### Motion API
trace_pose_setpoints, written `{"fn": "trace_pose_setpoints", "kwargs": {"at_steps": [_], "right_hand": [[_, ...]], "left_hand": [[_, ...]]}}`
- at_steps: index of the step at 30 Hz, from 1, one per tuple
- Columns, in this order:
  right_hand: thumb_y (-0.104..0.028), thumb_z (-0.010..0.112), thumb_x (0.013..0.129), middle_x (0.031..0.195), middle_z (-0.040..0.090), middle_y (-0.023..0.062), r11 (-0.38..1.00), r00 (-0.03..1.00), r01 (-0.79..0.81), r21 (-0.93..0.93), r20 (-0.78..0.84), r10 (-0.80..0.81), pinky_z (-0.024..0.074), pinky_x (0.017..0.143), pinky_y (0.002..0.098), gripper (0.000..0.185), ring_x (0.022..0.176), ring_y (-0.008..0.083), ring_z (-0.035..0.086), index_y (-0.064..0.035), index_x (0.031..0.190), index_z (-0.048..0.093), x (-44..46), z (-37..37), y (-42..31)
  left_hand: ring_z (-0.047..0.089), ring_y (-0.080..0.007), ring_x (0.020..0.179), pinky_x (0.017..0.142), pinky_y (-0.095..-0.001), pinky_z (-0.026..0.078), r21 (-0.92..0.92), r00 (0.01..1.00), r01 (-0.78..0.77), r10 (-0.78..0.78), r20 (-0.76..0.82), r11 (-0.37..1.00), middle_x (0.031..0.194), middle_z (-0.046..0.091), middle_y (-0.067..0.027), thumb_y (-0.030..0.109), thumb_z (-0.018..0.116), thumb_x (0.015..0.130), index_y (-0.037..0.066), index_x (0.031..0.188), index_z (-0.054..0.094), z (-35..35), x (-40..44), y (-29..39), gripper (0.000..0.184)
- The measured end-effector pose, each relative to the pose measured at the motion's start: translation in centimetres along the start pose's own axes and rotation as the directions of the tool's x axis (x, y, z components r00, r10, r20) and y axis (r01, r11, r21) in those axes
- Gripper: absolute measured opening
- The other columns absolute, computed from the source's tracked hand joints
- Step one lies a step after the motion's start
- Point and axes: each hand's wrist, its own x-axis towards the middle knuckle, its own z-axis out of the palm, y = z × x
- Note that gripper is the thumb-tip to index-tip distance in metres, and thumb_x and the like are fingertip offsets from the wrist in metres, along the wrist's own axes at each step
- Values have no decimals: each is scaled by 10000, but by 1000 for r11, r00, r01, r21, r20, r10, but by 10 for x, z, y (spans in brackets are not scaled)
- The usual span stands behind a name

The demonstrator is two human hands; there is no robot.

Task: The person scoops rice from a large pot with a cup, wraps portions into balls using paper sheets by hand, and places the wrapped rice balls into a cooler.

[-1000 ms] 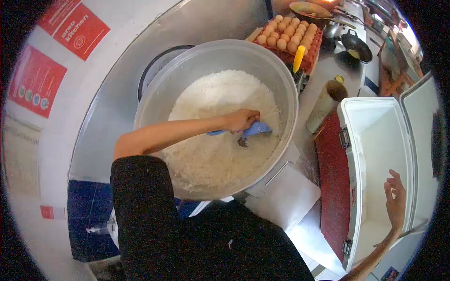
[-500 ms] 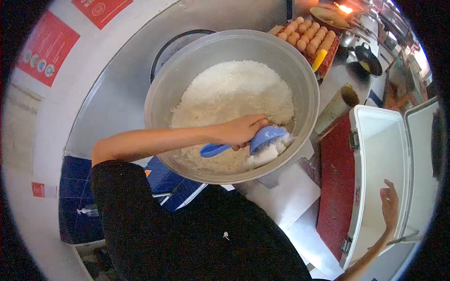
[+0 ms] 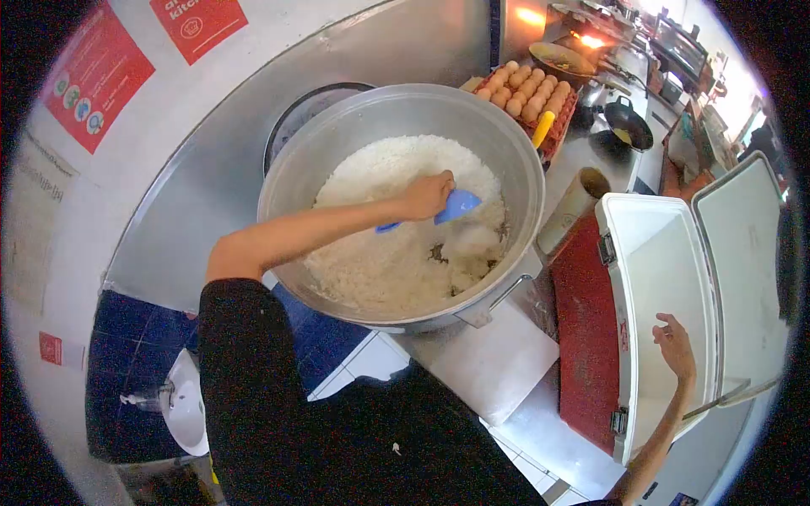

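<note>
My left hand (image 3: 429, 196) is closed round the handle of a blue plastic scoop (image 3: 457, 206) inside a wide metal pot (image 3: 278, 181). White rice (image 3: 363, 274) covers much of the pot's bottom, with a few dark bare patches below the scoop. A blurred heap of rice lies just under the scoop's edge. The scoop is tilted, and my hand hides part of it. My right hand (image 3: 675, 346) is held over the open white cooler box (image 3: 666, 244), fingers apart and slightly bent, holding nothing.
Behind the pot's right side stands a tray of eggs (image 3: 527, 91). Farther back, a pan (image 3: 564, 61) is near a flame, with a black pan (image 3: 629, 125) closer. A cylindrical container (image 3: 574, 209) stands between pot and cooler. The cooler's lid (image 3: 747, 278) is raised at the right.
My left hand has moved the scoop from the pot's near right side toward its middle, and the dark patches now show. My right hand remains over the cooler. The view has shifted slightly.
</note>
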Motion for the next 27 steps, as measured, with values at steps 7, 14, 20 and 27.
{"fn": "trace_pose_setpoints", "kwargs": {"at_steps": [7, 14, 20, 27], "right_hand": [[-249, 579, 945, 816, 611, 68, 989, 990, -135, 55, 44, 132, 477, 672, 304, 361, 735, 157, 595, -67, 1254, 539, 4, -18, 15], [-257, 571, 951, 821, 587, 36, 990, 997, -81, 119, 14, 80, 453, 649, 272, 366, 738, 129, 573, -65, 1260, 535, 1, -26, 3], [-262, 562, 956, 827, 603, 35, 986, 998, -55, 155, -36, 61, 454, 649, 270, 359, 724, 125, 575, -61, 1252, 542, -4, -32, -8], [-277, 482, 1001, 877, 637, 85, 995, 981, 100, 0, -166, -98, 504, 717, 338, 350, 775, 179, 608, -42, 1254, 540, 3, -21, 60]], "left_hand": [[588, -258, 547, 515, -428, 494, -211, 986, -120, 142, 92, 970, 728, 604, -140, 215, 409, 977, 60, 1065, 536, 83, 13, -33, 219], [466, -187, 383, 328, -351, 407, -447, 904, 391, -244, 352, 804, 611, 488, -96, 287, 337, 1022, 87, 1089, 478, 45, -34, 51, 255], [390, -145, 349, 293, -294, 331, -548, 851, 490, -236, 469, 677, 533, 409, -37, 380, 290, 1027, 137, 993, 488, 14, -66, 71, 315], [307, -22, 422, 345, -191, 231, -698, 834, 534, -161, 529, 477, 615, 365, 52, 330, 349, 1006, 99, 832, 509, -87, -136, 108, 330]]}}
